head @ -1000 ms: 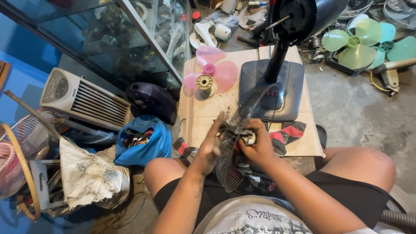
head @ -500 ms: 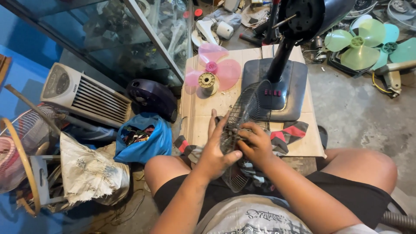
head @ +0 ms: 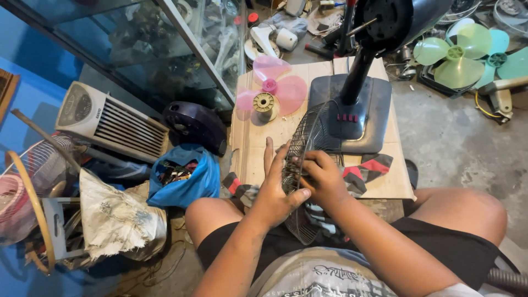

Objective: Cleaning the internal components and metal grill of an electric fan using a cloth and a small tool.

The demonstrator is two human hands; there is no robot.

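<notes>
Head view: wire fan guard (head: 308,159) on edge, both hands gripping.

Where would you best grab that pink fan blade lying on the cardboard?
Probably by the round hub in the middle of the pink fan blade, coming straight down from above. It lies flat on the cardboard, so the thin, broad blades offer little edge to pinch, while the hub stands up.

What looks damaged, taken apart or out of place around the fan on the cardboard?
The standing fan has no blade or guard on its motor head. Its wire guard is off, held on edge between the left hand and right hand. A loose pink blade lies on the cardboard.
</notes>
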